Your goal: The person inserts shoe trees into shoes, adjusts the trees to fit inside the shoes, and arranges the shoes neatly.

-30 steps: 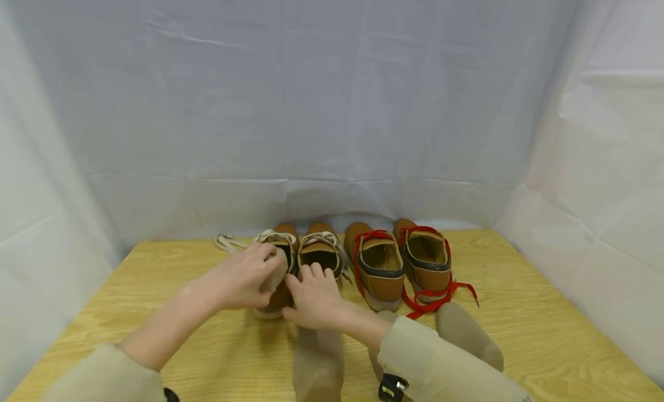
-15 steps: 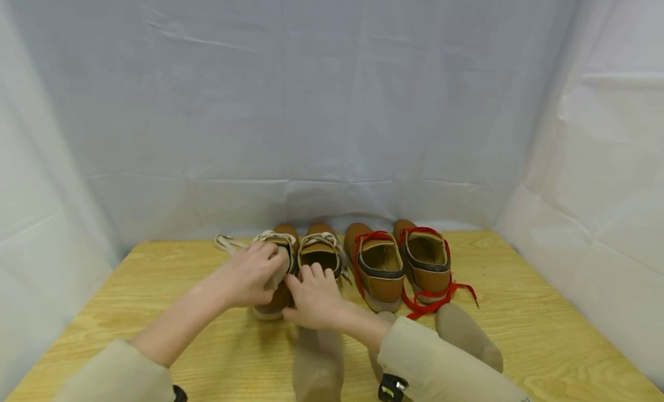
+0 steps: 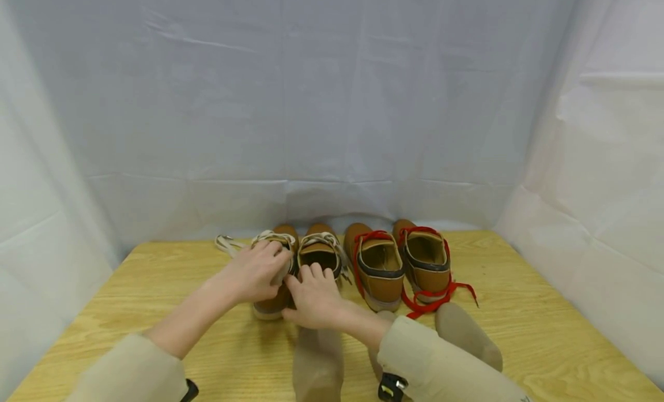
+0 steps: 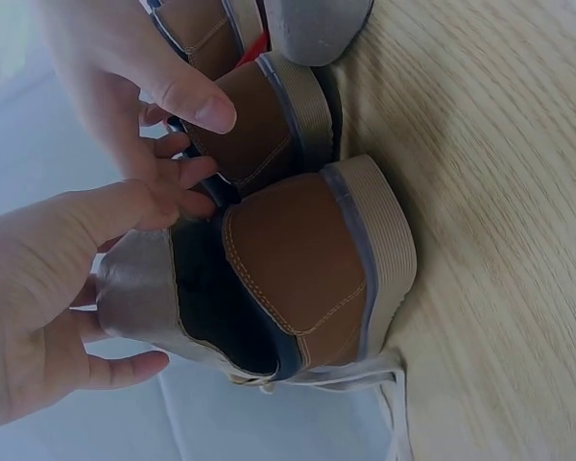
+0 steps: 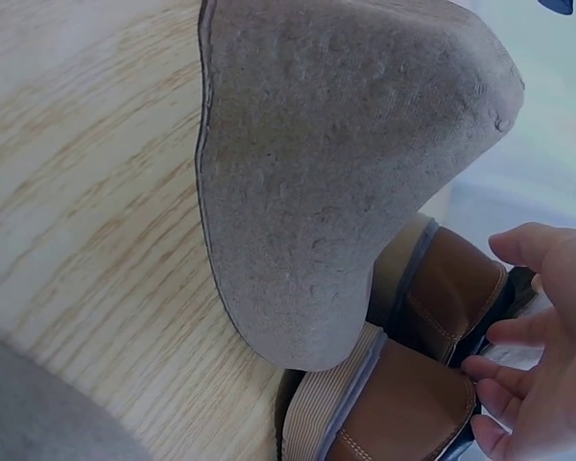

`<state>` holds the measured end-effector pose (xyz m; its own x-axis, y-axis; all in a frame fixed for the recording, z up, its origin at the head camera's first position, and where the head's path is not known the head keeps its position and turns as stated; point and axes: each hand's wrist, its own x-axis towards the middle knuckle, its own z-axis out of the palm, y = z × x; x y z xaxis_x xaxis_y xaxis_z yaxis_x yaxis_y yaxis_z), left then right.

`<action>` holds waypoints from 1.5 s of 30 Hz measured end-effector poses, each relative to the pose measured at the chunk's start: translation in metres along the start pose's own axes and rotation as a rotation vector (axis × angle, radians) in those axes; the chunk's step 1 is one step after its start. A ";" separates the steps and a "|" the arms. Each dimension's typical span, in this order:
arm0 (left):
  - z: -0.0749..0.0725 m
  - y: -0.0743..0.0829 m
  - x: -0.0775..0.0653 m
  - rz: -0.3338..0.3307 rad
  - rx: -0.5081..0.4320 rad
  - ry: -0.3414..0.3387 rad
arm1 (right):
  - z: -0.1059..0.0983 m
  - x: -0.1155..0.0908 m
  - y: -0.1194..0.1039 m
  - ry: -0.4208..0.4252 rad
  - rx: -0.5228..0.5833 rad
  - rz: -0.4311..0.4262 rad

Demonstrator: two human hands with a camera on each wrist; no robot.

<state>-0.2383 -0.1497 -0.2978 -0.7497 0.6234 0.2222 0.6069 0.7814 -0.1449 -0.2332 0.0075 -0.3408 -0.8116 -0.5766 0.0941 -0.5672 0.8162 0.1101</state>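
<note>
My left hand (image 3: 259,270) grips a grey moulded shoe insert (image 4: 139,288) by its wide end. The other end of the insert is hidden inside the leftmost brown shoe (image 4: 288,254), which has pale laces. On the back of this shoe rests my right hand (image 3: 315,301), its bent fingers hooked at the dark heel collar (image 4: 211,187). Close on the right stands the matching shoe (image 3: 320,258), its opening without an insert. In the left wrist view, both hands meet around the collar of the leftmost shoe.
Two brown shoes with red laces, one nearer the middle (image 3: 381,281) and one further right (image 3: 427,263), stand alongside. More grey inserts lie in front: one below my right hand (image 3: 319,364), another at right (image 3: 469,335). White sheeting (image 3: 321,102) encloses the wooden table (image 3: 207,356).
My left hand has edged right with the insert, and less of the insert shows outside the leftmost shoe. My right hand has stayed in place.
</note>
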 end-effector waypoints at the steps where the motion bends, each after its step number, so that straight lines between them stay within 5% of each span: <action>1: 0.000 0.000 0.000 -0.001 -0.004 -0.001 | 0.000 0.000 0.000 0.001 0.003 0.000; 20: 0.010 -0.008 0.004 0.013 -0.001 0.033 | 0.002 0.003 0.002 0.014 0.015 0.000; 31: 0.015 -0.013 0.001 0.050 0.045 0.221 | 0.002 0.000 0.002 0.017 0.007 0.004; 45: 0.018 -0.009 0.002 0.019 0.064 0.253 | 0.003 0.002 0.003 0.042 0.010 -0.006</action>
<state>-0.2499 -0.1555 -0.3131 -0.6440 0.6176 0.4515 0.5960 0.7750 -0.2100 -0.2364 0.0090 -0.3435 -0.8016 -0.5823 0.1353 -0.5735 0.8130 0.1007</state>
